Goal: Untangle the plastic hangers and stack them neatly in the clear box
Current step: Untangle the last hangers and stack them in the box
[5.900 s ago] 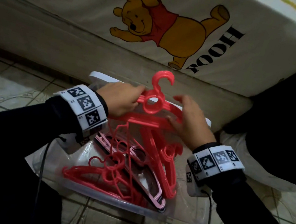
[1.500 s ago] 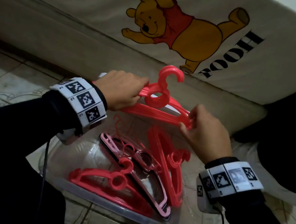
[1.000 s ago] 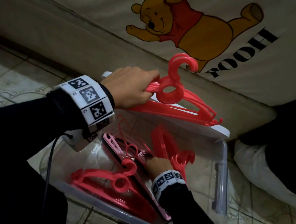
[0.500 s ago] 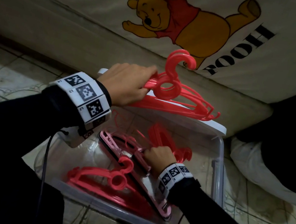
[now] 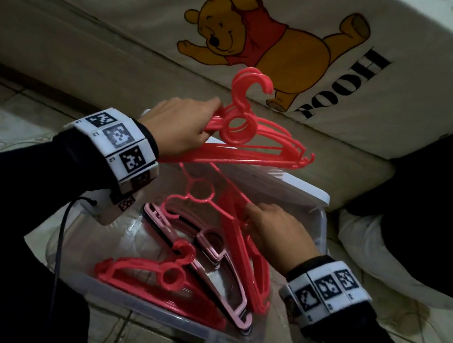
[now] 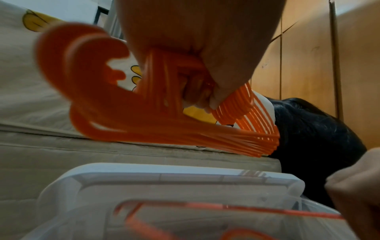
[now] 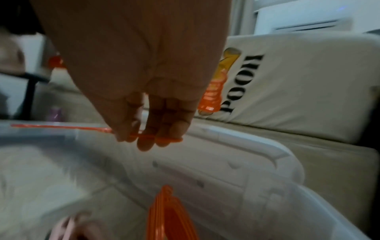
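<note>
My left hand [image 5: 209, 121] grips a stacked bundle of red hangers [image 5: 253, 146] by one shoulder, above the far end of the clear box [image 5: 166, 320]. The left wrist view shows the fingers curled round that bundle [image 6: 144, 116]. Lower down, my right hand [image 5: 253, 212] pinches the bar of a single thin red hanger [image 5: 199, 196], raised partly out of the box. Its fingertips [image 7: 144, 142] close on the thin bar [image 7: 61, 126]. In the box lie a red hanger [image 5: 164, 274], pink hangers [image 5: 208, 239] and several red hangers on edge [image 5: 254, 267].
The box's white lid [image 5: 283, 181] leans behind the box against a mattress [image 5: 62, 35] with a bear print. The box stands on a tiled floor [image 5: 5, 118]. A dark-clothed leg and white cloth [image 5: 384, 255] lie to the right.
My right hand, which was down among the hangers in the box, has come up and to the right with one thin red hanger. My left hand still holds the bundle in place.
</note>
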Demonstrator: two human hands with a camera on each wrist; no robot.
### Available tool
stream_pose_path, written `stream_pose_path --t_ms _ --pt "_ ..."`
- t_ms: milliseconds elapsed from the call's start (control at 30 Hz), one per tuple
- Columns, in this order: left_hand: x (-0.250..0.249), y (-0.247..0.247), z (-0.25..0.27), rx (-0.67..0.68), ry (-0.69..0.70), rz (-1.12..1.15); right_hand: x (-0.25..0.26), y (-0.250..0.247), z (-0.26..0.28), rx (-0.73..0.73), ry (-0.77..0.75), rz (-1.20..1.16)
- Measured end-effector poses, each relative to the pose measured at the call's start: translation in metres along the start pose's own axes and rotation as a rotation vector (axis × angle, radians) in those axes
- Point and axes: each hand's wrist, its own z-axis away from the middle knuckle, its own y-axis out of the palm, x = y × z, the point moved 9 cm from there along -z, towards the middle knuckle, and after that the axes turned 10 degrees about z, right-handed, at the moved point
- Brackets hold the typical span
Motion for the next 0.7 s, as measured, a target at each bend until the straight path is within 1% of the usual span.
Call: stream_pose_path --t_ms 100,267,333,500,633,700 --pt "0.004 0.002 -0.001 0.023 -0.020 0.008 -0.013 -0.012 0.009 -0.006 0.031 -0.101" --pt "0.008 0.007 0.002 0.066 -0.065 -0.010 -0.050 -0.024 0.009 -0.028 0.128 -0.122" --pt "0.009 0.009 0.003 0.080 -0.094 0.004 -0.059 -0.027 0.008 -0.040 0.128 -0.136" --pt "0.004 0.014 0.005 0.140 -0.127 0.061 -0.075 -0.058 0.011 -0.220 0.086 -0.203" --pt "-0.005 0.015 0.007 0.174 -0.113 0.161 -0.098 -0.072 0.017 -0.286 0.148 -0.186" --pt "-0.007 0.013 0.007 0.156 -0.108 0.202 -0.112 -0.073 0.021 -0.289 0.197 -0.172"
